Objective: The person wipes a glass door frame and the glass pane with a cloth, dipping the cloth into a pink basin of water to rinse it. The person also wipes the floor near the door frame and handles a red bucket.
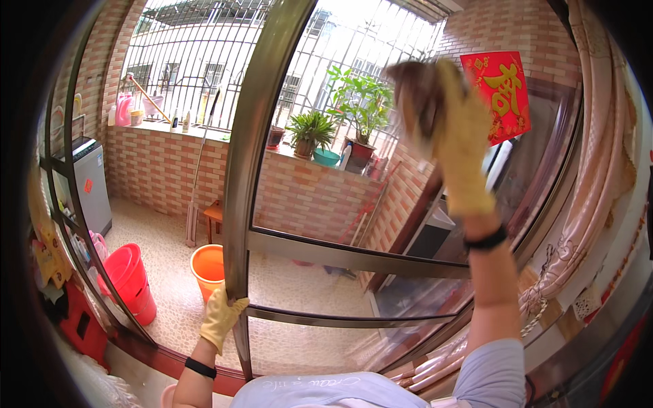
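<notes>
My right hand [461,137], in a yellow rubber glove, is raised at the upper right and presses a dark brown cloth [421,99] to the glass pane of a sliding door. Both are blurred. Low on the left, my left hand [222,313], gloved the same way, grips the upright metal edge of the door frame [237,204], its thumb lying across the front. Two metal crossbars, one of them the middle rail [357,257], divide the glass. Through the pane show potted plants [311,132] on a ledge.
Beyond the doorway stand an orange bucket [208,268], red buckets [130,285], a small wooden stool [214,211] and a washing machine [92,183]. A long-handled mop [193,214] leans on the brick wall. Pink curtains [571,229] hang at the right.
</notes>
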`<state>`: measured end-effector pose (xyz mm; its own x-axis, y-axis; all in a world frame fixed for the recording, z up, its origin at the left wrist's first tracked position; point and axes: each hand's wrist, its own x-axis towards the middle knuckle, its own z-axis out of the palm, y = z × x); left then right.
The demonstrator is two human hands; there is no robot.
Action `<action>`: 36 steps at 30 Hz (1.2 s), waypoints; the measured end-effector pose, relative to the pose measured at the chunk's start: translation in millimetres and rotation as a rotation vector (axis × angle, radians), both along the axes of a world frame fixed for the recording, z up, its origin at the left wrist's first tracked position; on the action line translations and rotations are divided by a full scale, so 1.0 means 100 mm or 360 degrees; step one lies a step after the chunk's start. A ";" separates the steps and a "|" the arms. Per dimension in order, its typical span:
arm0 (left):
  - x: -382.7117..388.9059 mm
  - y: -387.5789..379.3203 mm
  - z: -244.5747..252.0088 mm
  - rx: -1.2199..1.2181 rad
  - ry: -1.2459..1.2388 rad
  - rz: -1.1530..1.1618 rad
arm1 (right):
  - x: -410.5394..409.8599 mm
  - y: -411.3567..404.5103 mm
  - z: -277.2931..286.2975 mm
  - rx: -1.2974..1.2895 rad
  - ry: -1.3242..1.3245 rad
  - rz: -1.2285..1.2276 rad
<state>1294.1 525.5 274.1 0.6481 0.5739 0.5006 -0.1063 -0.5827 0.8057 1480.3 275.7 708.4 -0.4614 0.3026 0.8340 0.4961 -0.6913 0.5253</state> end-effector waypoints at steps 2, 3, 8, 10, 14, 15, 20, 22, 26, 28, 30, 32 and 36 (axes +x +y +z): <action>0.05 -0.08 0.10 0.0027 0.0006 -0.0059 | 0.17 0.21 0.95 0.0107 -0.0395 -0.0014; 0.08 -0.09 0.11 0.0033 0.0004 -0.0082 | 0.11 0.30 1.24 0.0237 -0.0668 -0.0139; 0.00 0.00 0.14 0.0049 0.0050 -0.0017 | -0.54 1.09 0.33 -0.0144 0.0169 0.0199; -0.07 0.05 0.21 -0.0105 0.0025 -0.0047 | -0.65 1.18 -0.52 -0.0394 0.0087 0.0197; 0.06 0.08 0.08 -0.0006 0.0101 -0.0072 | -0.48 0.51 -1.47 -0.1338 -0.0005 -0.0002; 0.08 0.06 0.05 -0.0048 0.0105 -0.0108 | -0.42 0.42 -1.41 -0.1439 0.0100 0.0033; 0.05 0.09 0.00 -0.0104 0.0089 -0.0158 | -0.43 0.65 0.19 -0.0554 -0.0101 -0.0188; 0.12 0.12 -0.13 -0.0068 0.0094 -0.0153 | -0.30 0.75 0.91 -0.0137 -0.0512 0.0137; 0.04 0.18 -0.21 -0.0086 -0.0014 -0.0061 | -0.73 1.33 0.46 -0.0247 -0.0105 0.0460; 0.06 0.16 -0.13 -0.0112 0.0051 -0.0102 | -0.54 1.29 0.39 -0.0356 -0.0516 0.0229; 0.03 0.12 -0.06 -0.0184 0.0014 -0.0123 | -0.33 1.11 0.79 -0.0522 -0.0253 0.0326; 0.05 0.13 -0.16 -0.0134 -0.0027 -0.0073 | 0.04 0.79 1.36 -0.0325 -0.0270 0.0087; 0.11 0.07 -0.10 -0.0025 -0.0151 -0.0064 | 0.71 -0.58 2.61 0.0422 -0.0893 -0.0935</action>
